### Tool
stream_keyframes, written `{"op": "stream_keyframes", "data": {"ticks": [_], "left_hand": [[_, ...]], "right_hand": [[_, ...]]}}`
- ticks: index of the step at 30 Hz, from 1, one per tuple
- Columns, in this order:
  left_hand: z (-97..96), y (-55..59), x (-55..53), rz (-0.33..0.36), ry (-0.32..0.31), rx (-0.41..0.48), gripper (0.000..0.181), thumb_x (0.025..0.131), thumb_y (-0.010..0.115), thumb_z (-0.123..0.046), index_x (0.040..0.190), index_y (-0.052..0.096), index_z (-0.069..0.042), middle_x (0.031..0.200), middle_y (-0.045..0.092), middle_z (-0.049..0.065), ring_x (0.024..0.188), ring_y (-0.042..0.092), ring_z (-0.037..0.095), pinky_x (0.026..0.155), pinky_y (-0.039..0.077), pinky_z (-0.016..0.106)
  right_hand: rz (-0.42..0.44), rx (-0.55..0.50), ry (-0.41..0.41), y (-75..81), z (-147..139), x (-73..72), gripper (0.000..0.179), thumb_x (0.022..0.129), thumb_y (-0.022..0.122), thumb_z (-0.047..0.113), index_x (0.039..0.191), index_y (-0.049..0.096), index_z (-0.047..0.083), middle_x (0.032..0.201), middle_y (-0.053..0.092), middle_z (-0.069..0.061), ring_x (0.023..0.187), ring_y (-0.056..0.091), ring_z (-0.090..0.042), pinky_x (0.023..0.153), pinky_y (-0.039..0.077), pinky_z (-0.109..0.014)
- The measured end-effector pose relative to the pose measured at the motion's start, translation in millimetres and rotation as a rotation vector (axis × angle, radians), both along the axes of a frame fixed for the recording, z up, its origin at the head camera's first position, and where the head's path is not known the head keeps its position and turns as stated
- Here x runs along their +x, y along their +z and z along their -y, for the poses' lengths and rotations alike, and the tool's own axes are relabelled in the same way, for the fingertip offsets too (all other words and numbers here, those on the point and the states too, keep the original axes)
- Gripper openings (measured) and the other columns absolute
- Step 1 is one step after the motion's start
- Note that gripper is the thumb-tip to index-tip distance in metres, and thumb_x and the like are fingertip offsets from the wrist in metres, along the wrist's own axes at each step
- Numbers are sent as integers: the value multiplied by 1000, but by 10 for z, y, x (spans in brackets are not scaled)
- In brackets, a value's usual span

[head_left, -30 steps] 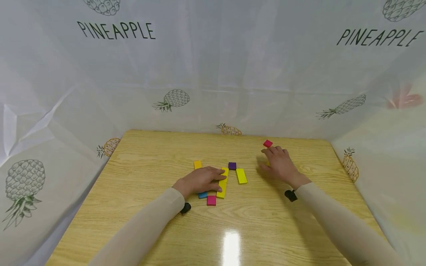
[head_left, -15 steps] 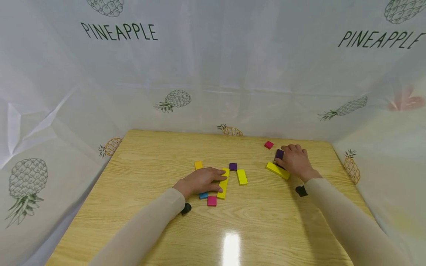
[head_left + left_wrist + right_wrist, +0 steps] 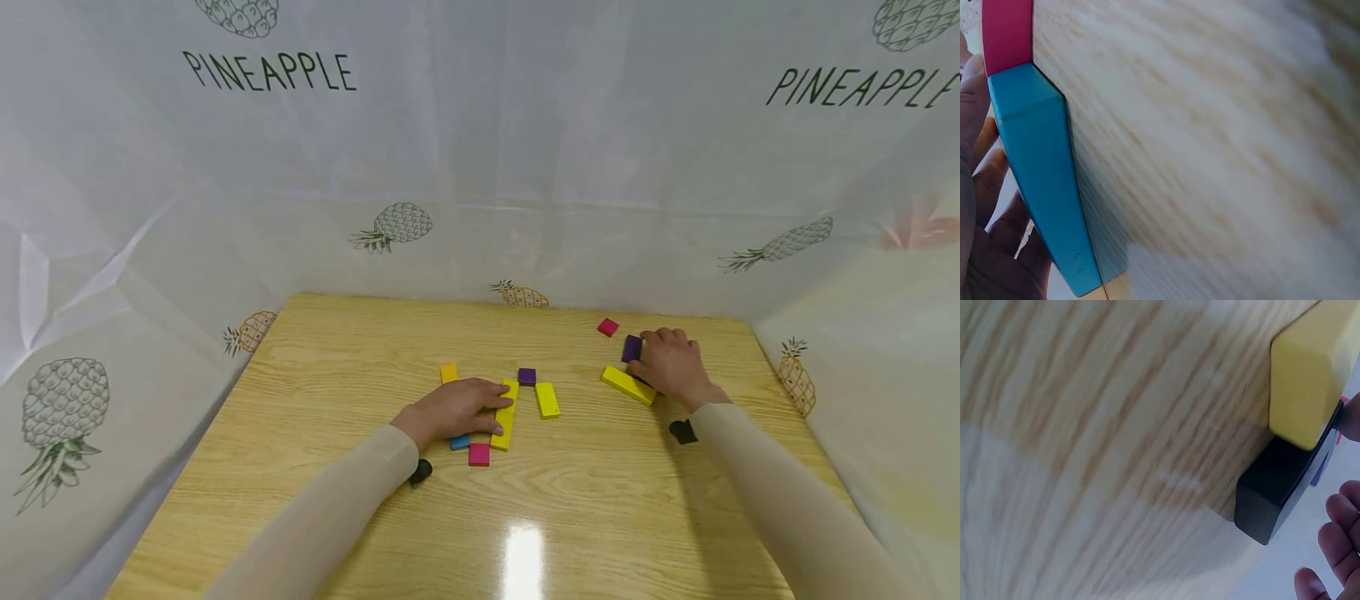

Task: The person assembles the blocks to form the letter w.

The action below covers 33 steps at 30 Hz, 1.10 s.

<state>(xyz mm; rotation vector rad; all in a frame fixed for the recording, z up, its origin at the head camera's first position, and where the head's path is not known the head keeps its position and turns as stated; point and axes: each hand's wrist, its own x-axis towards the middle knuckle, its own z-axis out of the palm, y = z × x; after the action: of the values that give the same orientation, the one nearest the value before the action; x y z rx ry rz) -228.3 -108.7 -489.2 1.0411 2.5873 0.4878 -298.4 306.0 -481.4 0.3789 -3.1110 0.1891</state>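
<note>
My left hand [image 3: 459,406] lies over a group of flat blocks, fingers stretched onto a yellow strip [image 3: 504,425]. An orange block [image 3: 448,372], a blue block [image 3: 1047,175] and a pink block [image 3: 478,455] show around it; the hand covers the rest. My right hand [image 3: 672,364] hovers at a black block [image 3: 1279,484], its thumb at that block's edge. In the right wrist view its other fingers [image 3: 1338,544] are loosely bent, apart from the block. A yellow block [image 3: 628,386] lies along the black one, and a purple block [image 3: 632,348] sits just behind.
Between the hands lie a small purple block [image 3: 527,377] and a short yellow block [image 3: 547,401]. A small red block [image 3: 608,327] is near the back edge of the wooden table [image 3: 360,333]. White pineapple-print cloth [image 3: 465,167] hangs behind and at both sides.
My right hand has moved rightward off the yellow block, uncovering it and the purple block, then almost stopped. My left hand has stayed in place.
</note>
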Motion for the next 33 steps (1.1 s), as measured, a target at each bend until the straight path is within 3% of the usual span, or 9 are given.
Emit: {"op": "stream_keyframes", "data": {"ticks": [4,11,23,27,33], "left_hand": [[-2,-2,-4,4,1,0,58,106,62,-47,157,53,-22,168,41,-3,157,36,22,129,32,42],[-11,-16,0,8,6,0,59,105,63,-47,157,53,-22,168,42,-4,157,37,21,128,33,41],[-33,-11,20,2,0,-12,59,106,60,-49,158,51,-23,169,39,-5,157,36,21,129,32,41],[-33,-20,13,0,0,-18,59,106,59,-50,159,51,-24,170,38,-5,158,35,22,129,31,42],[-17,-27,3,-5,-2,-15,59,106,59,-50,159,51,-24,169,39,-5,158,35,21,129,32,41]], "right_hand": [[23,-3,-6,26,-48,4,72,101,67,40,149,48,-10,146,48,-38,134,40,-58,107,33,-78],[70,-29,0,-31,-66,-41,86,100,63,54,156,42,-8,151,42,-38,136,34,-60,110,27,-80],[101,-35,-9,-79,-80,-88,81,102,60,52,153,44,-8,150,42,-36,136,35,-59,111,26,-80],[82,-41,-1,-83,-95,-104,80,101,63,51,150,46,-10,147,44,-37,133,36,-58,110,27,-79],[-13,-57,15,-77,-77,-104,78,97,69,49,144,50,-10,142,49,-36,130,40,-56,108,32,-76]]}}
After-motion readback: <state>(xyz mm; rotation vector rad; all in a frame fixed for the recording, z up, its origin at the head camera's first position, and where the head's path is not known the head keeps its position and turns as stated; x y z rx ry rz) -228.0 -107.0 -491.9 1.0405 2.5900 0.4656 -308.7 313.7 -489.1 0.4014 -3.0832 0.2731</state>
